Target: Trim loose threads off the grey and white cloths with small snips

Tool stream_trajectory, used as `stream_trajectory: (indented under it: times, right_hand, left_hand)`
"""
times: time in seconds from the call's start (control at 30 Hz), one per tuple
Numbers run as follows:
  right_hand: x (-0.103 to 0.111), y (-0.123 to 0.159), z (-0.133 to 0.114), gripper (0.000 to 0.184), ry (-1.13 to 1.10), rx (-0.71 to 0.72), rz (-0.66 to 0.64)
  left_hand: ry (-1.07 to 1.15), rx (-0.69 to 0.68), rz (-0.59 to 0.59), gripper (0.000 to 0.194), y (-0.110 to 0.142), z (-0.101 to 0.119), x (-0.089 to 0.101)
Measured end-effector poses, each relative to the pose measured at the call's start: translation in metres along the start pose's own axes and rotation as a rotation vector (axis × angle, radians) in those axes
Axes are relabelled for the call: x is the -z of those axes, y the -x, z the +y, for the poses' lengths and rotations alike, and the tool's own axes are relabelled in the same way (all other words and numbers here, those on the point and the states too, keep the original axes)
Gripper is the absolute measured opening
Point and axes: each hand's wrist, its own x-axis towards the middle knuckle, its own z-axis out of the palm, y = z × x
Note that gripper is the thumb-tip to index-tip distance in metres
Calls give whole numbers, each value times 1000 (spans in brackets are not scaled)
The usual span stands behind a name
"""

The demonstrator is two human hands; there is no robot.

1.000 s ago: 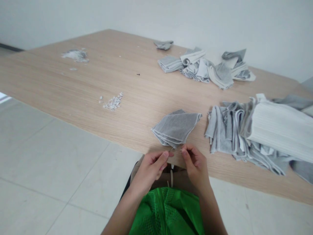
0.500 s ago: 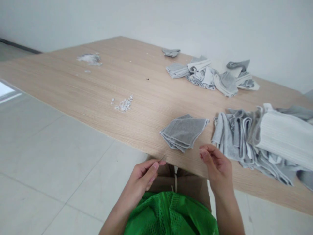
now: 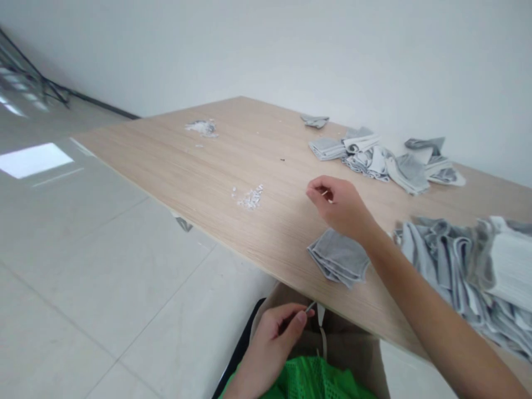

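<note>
My left hand [image 3: 276,341] is low in front of the table's near edge, above my lap. It pinches a thin, grey, metal-looking strip [image 3: 311,306] between thumb and fingers; most of the strip is hidden, so its kind is unclear. Over the table, my right hand [image 3: 341,208] has its fingers closed on a tiny white scrap [image 3: 325,193]. Just below that hand lies a small stack of grey cloths [image 3: 334,257], partly covered by my wrist. To the left of my right hand, small white scraps [image 3: 251,198] form a loose heap.
A wooden table [image 3: 199,183] carries a large pile of grey and white cloths [image 3: 444,260] at right. More folded cloths [image 3: 369,158] lie along the back. Another white scrap heap [image 3: 202,127] is far left, and a small dark bit [image 3: 282,159] lies mid-table.
My right hand has moved forward and left, from beside the grey cloths to above them. My left hand still grips the thin strip. The camera view has shifted left and up.
</note>
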Motion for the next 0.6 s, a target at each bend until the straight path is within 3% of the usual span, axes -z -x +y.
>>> stream_trajectory:
  times: [0.17, 0.33, 0.47, 0.6]
  right_hand:
    - [-64, -66, 10, 13, 81, 43, -209]
    - [-119, -106, 31, 14, 130, 105, -394]
    - [-143, -117, 51, 18, 28, 114, -544]
    - [-148, -118, 60, 35, -70, 148, -617]
  left_hand:
    - [-67, -51, -34, 46, -1, -3, 12]
    - [-105, -30, -9, 45, -4, -7, 29]
    - [-91, -31, 22, 43, -7, -9, 40]
    - [-71, -28, 28, 43, -9, -9, 46]
